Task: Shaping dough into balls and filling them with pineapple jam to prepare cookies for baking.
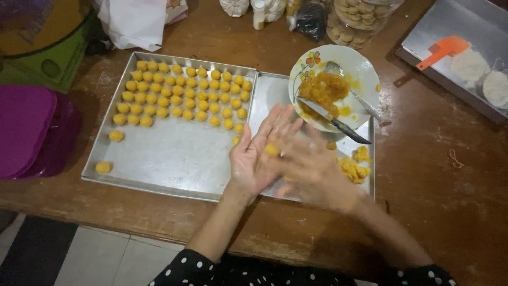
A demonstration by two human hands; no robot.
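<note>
My left hand (255, 156) lies palm up over the join of two metal trays, with a small yellow dough ball (271, 150) on it. My right hand (312, 167), blurred with motion, is pressed flat against the ball from the right. The left metal tray (159, 159) holds several rows of small yellow balls (185, 95), plus two loose ones at its left side. A white flowered plate (362, 69) rests on the right tray (270, 90) and carries a mound of yellow filling (325, 89), a spoon and a knife (338, 124).
Loose yellow crumbs (353, 168) lie on the right tray. A purple lidded container (26, 130) sits at the left. At the back stand a cookie jar (357, 18) and bags. A far-right tray holds an orange spatula (442, 51) and white dough rounds.
</note>
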